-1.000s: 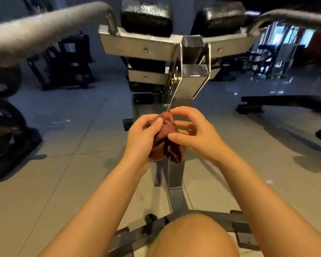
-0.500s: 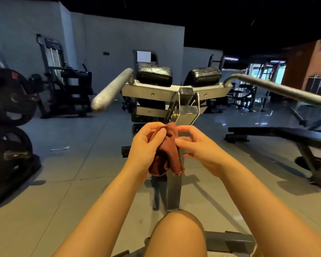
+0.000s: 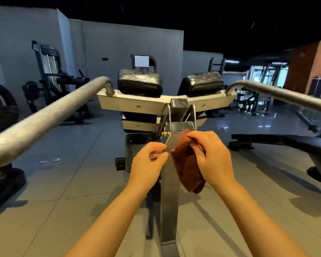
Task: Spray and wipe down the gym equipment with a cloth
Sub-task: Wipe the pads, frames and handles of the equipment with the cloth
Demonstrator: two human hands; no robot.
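A grey steel gym machine stands before me, its upright post [image 3: 170, 201] rising to a cross bracket [image 3: 130, 103] with two black pads [image 3: 139, 84] behind it. Long grey handle bars [image 3: 44, 119] reach toward me on both sides. My right hand [image 3: 210, 156] grips a folded dark red cloth [image 3: 186, 167] just right of the post, below the bracket plate. My left hand [image 3: 148, 161] hangs at the post's left edge with curled fingers, thumb and forefinger close together near a bolt; it holds no cloth. No spray bottle is visible.
A black bench [image 3: 285, 143] lies low on the right. Weight plates on a rack [image 3: 2, 115] sit at the far left, with a cable machine [image 3: 50, 71] behind. A scrap of paper [image 3: 49, 161] lies on the tiled floor.
The cloth passed from both hands into my right hand alone and shifted to the right of the post. My left hand let go of it. My view rose and my knee left the frame.
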